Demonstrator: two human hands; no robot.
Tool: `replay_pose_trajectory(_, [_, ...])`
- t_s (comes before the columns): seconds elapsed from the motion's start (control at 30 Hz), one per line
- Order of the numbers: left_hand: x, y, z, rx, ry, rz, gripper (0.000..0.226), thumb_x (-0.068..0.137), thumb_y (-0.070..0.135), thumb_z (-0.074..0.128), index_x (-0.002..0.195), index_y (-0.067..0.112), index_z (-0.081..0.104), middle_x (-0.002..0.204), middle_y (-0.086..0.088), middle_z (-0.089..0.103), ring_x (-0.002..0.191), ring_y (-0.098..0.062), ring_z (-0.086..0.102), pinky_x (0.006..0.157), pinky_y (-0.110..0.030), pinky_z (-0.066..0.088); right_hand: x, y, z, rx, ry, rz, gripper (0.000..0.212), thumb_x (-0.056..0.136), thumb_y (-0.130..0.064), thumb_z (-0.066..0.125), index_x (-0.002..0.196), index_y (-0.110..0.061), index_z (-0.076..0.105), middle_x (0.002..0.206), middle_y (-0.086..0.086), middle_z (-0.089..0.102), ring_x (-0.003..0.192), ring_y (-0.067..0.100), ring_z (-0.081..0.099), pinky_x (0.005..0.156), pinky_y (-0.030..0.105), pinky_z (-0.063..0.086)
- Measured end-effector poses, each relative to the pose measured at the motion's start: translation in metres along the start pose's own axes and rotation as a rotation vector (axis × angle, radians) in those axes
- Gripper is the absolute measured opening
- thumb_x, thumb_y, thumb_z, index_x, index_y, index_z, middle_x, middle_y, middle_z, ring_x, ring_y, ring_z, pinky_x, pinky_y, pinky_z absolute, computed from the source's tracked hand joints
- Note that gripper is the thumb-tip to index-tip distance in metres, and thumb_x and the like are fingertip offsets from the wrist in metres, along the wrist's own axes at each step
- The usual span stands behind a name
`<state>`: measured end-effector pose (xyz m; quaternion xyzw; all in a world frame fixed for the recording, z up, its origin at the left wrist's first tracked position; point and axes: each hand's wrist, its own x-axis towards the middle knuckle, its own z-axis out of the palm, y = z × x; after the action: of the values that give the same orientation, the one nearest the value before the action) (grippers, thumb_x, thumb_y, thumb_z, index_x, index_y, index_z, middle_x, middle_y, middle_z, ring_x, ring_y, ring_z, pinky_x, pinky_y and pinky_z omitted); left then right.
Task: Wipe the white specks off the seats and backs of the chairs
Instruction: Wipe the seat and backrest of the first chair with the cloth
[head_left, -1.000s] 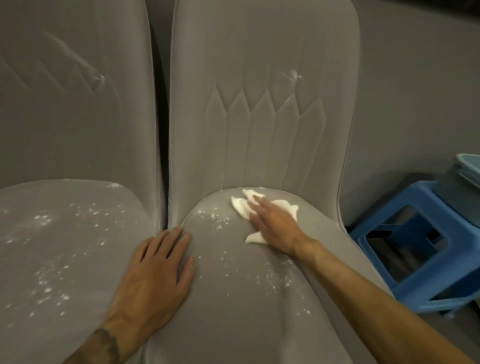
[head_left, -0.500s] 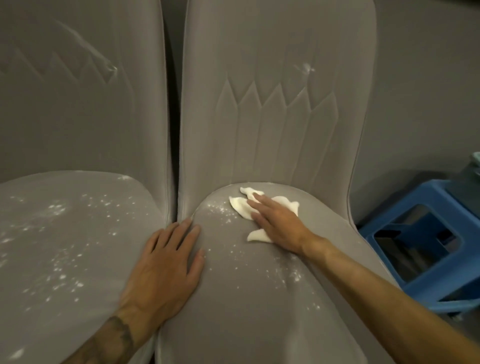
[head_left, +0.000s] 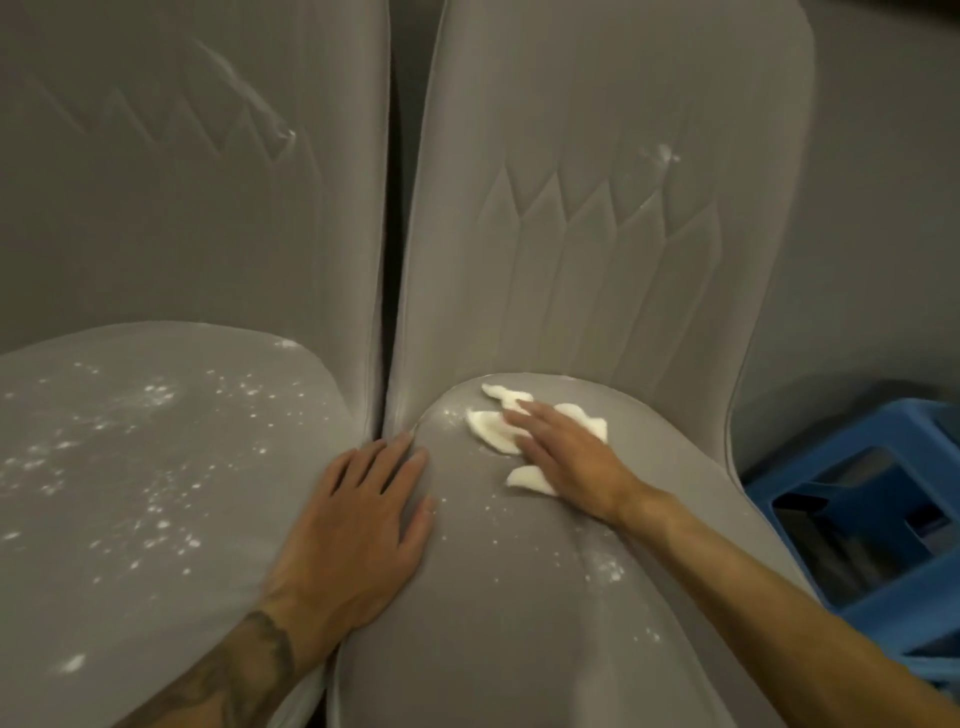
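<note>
Specks (head_left: 156, 499) of white lay thick on the seat of the left chair (head_left: 156, 234) and thinner on the right chair (head_left: 519, 623), whose back carried a white smear (head_left: 662, 154). The right hand (head_left: 566, 462) lay flat, fingers straight, pressing a white cloth (head_left: 488, 428) onto the rear of the right seat. The left hand (head_left: 353, 535), fingers released and spread, rested on that seat's left edge. A blue stool (head_left: 883, 597) stood just beside the right chair.
</note>
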<state>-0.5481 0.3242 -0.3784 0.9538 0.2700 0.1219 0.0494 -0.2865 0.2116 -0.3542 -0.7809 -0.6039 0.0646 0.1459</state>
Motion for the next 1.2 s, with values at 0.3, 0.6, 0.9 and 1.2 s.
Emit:
replay_pose_trajectory(0.3, [0.0, -0.003, 0.007, -0.01, 0.04, -0.008, 0.059, 0.103, 0.048, 0.031, 0.148, 0.019, 0.054, 0.156, -0.003, 0.051, 0.139, -0.023, 0.048, 0.119, -0.043, 0.036, 0.042, -0.028, 0.002, -0.058, 0.015, 0.026, 0.057, 0.096, -0.036, 0.064, 0.145, -0.009, 0.05, 0.156, 0.01, 0.04, 0.147, 0.024, 0.033, 0.121, 0.03, 0.021])
replay_pose_trajectory(0.6, [0.003, 0.0, 0.007, -0.012, 0.058, -0.019, 0.058, 0.103, 0.049, 0.033, 0.148, 0.021, 0.054, 0.155, -0.002, 0.051, 0.138, -0.022, 0.049, 0.117, -0.043, 0.038, 0.05, 0.0, 0.001, -0.024, 0.05, 0.169, 0.042, 0.107, -0.029, 0.039, 0.147, -0.016, 0.047, 0.156, 0.008, 0.04, 0.145, 0.022, 0.035, 0.119, 0.027, 0.021])
replay_pose_trajectory(0.9, [0.003, -0.003, 0.013, -0.039, 0.044, -0.02, 0.06, 0.103, 0.052, 0.029, 0.151, 0.022, 0.052, 0.157, -0.001, 0.048, 0.141, -0.02, 0.046, 0.119, -0.043, 0.035, 0.026, -0.021, 0.013, -0.011, -0.026, -0.092, 0.042, 0.107, -0.032, 0.041, 0.147, -0.024, 0.048, 0.156, 0.0, 0.04, 0.146, 0.015, 0.033, 0.122, 0.025, 0.02])
replay_pose_trajectory(1.2, [0.002, -0.003, 0.012, -0.034, 0.086, -0.006, 0.056, 0.102, 0.048, 0.035, 0.145, 0.019, 0.057, 0.15, -0.004, 0.056, 0.134, -0.022, 0.053, 0.115, -0.042, 0.04, 0.034, -0.05, 0.026, 0.02, 0.007, -0.148, 0.041, 0.106, -0.03, 0.043, 0.144, -0.017, 0.052, 0.152, 0.006, 0.046, 0.143, 0.018, 0.036, 0.118, 0.017, 0.014])
